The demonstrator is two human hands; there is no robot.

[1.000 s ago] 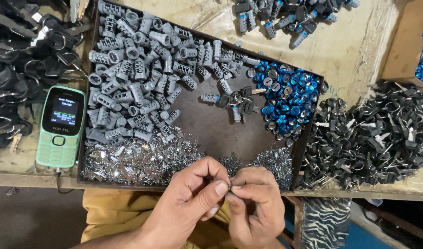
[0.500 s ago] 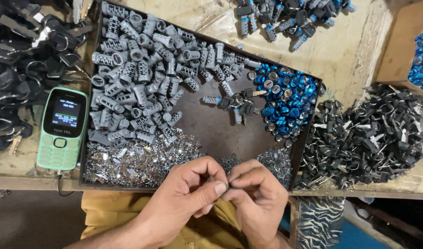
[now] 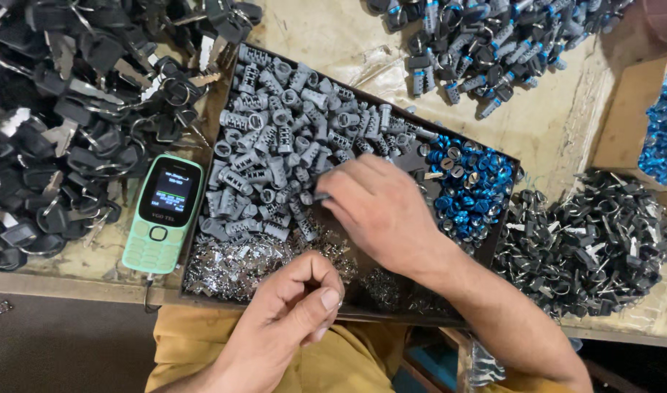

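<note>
Both hands work over a dark tray (image 3: 505, 231) on my scuffed wooden bench (image 3: 566, 124). Earlier they were pinched together at the lower edge; now my right hand (image 3: 381, 211) has reached up to centre frame, fingertips pinching a grey ribbed cylinder (image 3: 321, 196) at the edge of the grey pile (image 3: 290, 145). My left hand (image 3: 301, 302) stays low, loosely curled; whether it holds anything I cannot tell. A mint-green phone (image 3: 163, 215) lies left of the tray.
</note>
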